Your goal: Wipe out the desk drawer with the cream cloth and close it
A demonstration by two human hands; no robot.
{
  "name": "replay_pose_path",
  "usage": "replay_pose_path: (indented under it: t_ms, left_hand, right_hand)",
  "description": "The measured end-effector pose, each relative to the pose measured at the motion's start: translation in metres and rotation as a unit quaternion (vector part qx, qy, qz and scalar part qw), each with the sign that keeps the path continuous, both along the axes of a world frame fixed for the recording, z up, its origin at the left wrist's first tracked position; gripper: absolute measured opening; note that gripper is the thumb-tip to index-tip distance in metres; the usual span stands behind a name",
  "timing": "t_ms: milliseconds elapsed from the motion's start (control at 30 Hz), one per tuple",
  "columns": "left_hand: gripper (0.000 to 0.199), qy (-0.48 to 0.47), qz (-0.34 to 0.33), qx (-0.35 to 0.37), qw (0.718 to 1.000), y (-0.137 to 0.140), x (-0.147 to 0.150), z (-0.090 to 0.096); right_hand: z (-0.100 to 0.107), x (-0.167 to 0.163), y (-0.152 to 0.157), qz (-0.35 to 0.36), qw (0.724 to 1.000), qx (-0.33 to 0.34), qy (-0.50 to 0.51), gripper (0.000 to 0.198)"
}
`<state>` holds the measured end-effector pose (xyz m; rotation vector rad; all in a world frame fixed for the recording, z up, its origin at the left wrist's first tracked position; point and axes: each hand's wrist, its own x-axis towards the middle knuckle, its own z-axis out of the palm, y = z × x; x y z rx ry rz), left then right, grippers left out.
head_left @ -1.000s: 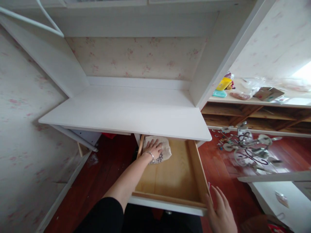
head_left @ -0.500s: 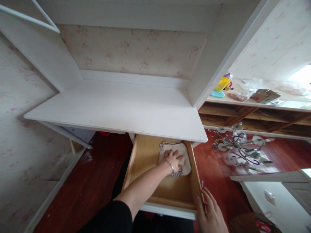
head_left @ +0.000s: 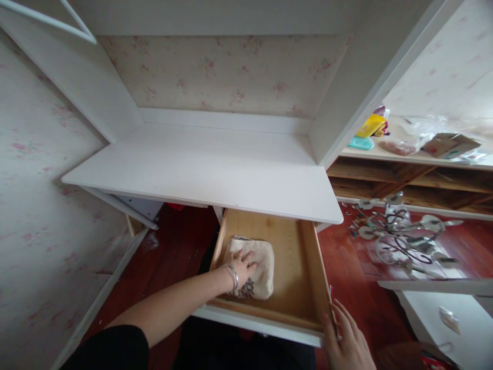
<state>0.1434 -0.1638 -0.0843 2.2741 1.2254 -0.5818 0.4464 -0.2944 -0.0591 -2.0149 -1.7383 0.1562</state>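
A folded cream cloth (head_left: pixel 264 270) with a dark pattern at its lower edge lies in the left part of the pulled-out wooden drawer (head_left: pixel 295 277). My left hand (head_left: pixel 242 267), with a silver bangle at the wrist, rests flat on the cloth with its fingers spread. At the drawer's front right corner, my right hand (head_left: pixel 348 334) is closed around the side edge. A thin pinkish-red tip shows by its fingers; what it belongs to is hidden.
Above the drawer extends the white desktop (head_left: pixel 215 164) with upright side panels. A metal chandelier (head_left: pixel 412 236) lies on the red wood floor (head_left: pixel 342 262) at right. Behind it, a low shelf (head_left: pixel 365 169) carries bags and a cardboard box (head_left: pixel 449 145). A white furniture piece (head_left: pixel 427 308) lies lower right.
My left hand has slid the cloth from the drawer's right side to its left side. My right hand stays at the front right corner. The view has shifted slightly left.
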Motion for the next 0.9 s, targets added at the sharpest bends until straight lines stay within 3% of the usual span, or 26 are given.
replay_pose_path:
  t_ms: [167,333,467,633,900]
  left_hand:
    - [0.087,0.002,0.065,0.038,0.997,0.033,-0.034,0.0]
    - [0.084,0.003,0.087,0.1,0.991,0.075,-0.021,-0.005]
    - [0.084,-0.018,0.103,0.068,0.992,0.112,-0.006,-0.007]
    - [0.086,-0.043,0.1,0.044,0.993,0.126,0.032,-0.015]
    - [0.088,-0.128,0.027,0.081,0.988,0.105,0.126,-0.024]
  right_hand:
    - [0.003,0.006,0.001,0.035,0.999,-0.014,-0.003,0.048]
    - [0.003,0.006,0.001,0.036,0.999,-0.01,-0.012,0.047]
    - [0.005,0.0,0.001,0.012,1.0,-0.016,-0.025,0.05]
    - [0.004,-0.003,0.003,0.006,0.999,-0.012,-0.032,0.054]
    - [0.005,-0.006,0.005,0.004,1.0,0.002,-0.03,0.057]
